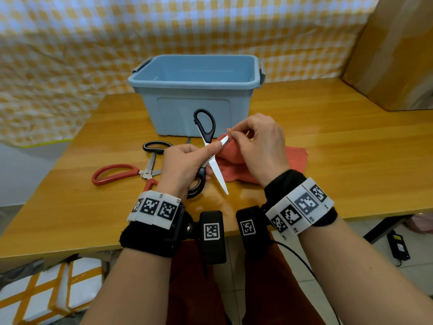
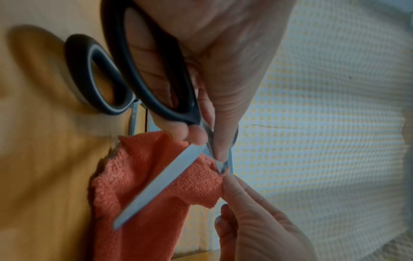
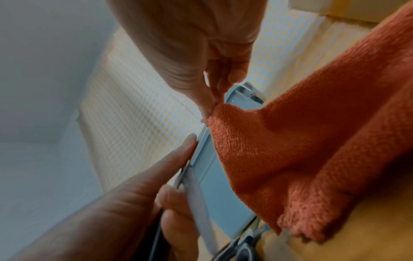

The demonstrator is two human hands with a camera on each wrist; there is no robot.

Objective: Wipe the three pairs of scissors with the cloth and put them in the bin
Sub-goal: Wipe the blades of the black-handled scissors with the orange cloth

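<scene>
Blue bin [image 1: 196, 95]: open-topped, on the wooden surface [image 1: 328, 148]; landmark for all entries.

Black scissors [image 1: 206, 130]: blades spread wide, lifted in front of the bin. Left hand [image 1: 185, 165] grips them near the pivot, forefinger laid along one blade.

Orange cloth [image 1: 297, 158]: in front of the bin, to the right. Right hand [image 1: 260, 146] fingers [image 3: 209, 104] pinch a fold over that blade's tip.

Red scissors [image 1: 117, 173] and black-and-grey scissors [image 1: 155, 146]: lying in front of the bin, to the left.
</scene>
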